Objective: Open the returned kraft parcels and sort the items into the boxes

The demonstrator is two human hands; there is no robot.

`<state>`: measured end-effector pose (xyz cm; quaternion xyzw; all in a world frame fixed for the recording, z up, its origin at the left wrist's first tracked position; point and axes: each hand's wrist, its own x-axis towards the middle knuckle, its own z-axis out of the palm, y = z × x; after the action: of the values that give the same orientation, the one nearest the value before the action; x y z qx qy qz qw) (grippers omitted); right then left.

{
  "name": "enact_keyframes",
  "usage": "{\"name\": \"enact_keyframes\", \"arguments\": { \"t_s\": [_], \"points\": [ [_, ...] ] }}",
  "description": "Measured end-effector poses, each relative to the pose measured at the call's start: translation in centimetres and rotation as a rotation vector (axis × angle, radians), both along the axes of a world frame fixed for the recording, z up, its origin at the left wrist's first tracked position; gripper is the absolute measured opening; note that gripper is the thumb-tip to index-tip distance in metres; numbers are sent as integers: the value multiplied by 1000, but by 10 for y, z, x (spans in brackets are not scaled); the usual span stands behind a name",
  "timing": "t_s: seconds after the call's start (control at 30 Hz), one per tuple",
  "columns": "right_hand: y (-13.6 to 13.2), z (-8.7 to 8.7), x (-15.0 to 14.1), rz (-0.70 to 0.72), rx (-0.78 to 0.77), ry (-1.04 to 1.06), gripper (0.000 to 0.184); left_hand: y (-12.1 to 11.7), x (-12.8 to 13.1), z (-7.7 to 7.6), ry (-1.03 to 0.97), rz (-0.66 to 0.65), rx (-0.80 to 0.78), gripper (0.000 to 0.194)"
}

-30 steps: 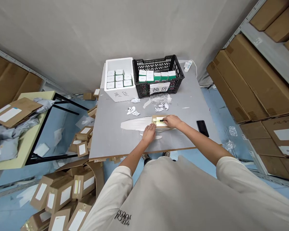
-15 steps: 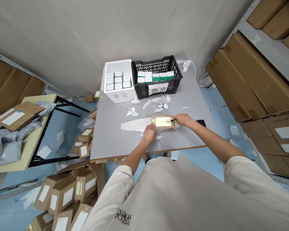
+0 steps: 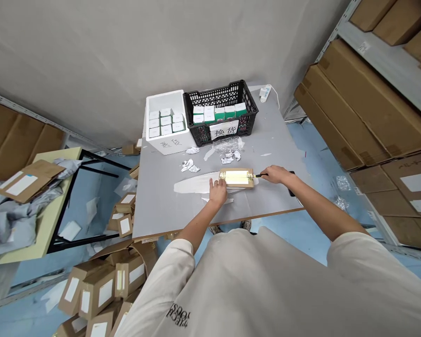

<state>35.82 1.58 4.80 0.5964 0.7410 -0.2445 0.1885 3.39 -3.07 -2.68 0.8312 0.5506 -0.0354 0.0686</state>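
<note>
A small brown cardboard box (image 3: 236, 184) lies on the table, its taped top seam and white label facing up. My left hand (image 3: 218, 191) steadies the box at its left end, fingers closed against the edge. In my closed right hand (image 3: 275, 173) is a slim black utility knife (image 3: 261, 175), its tip at the right end of the taped seam. A black phone (image 3: 291, 184) lies just beyond my right hand, partly hidden by the forearm. Under the box shows a pale worn patch (image 3: 192, 183) of the tabletop.
At the back of the grey table (image 3: 157, 196) stand a white foam box (image 3: 171, 144) and a black crate (image 3: 247, 126), both holding small white-and-green boxes. Crumpled paper (image 3: 188, 164) and bubble wrap (image 3: 228, 144) lie in front. Parcels (image 3: 98, 285) crowd the floor at left; big cartons (image 3: 340, 112) fill the right shelves.
My right hand has drawn the knife rightward along the box's seam, from over the label to the right end. My left hand stays at the left end. The whole view has shifted slightly.
</note>
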Motion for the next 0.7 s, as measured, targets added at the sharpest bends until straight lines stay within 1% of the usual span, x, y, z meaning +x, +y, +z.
{"name": "enact_keyframes", "arguments": {
  "t_s": [0.13,0.23,0.3,0.37,0.4,0.53,0.63,0.7],
  "points": [
    [-8,-6,26,-85,-9,73,42,4,5,5,57,-15,-16,50],
    [-15,-9,41,-129,20,124,44,9,19,6,75,-21,5,52],
    [-19,-10,46,-157,44,196,43,14,33,5,42,-94,15,56],
    [-22,-11,48,-193,48,284,41,20,50,2,-6,-199,-10,60],
    [-24,-12,49,-210,44,316,40,24,57,1,-16,-229,-34,61],
    [-28,-20,53,-277,6,380,37,37,79,-4,22,-208,-102,59],
    [-29,-26,55,-315,-27,417,38,43,84,-6,47,-191,-120,57],
    [-28,-29,54,-293,-35,425,40,44,84,-7,63,-191,-122,57]
  ]
}}
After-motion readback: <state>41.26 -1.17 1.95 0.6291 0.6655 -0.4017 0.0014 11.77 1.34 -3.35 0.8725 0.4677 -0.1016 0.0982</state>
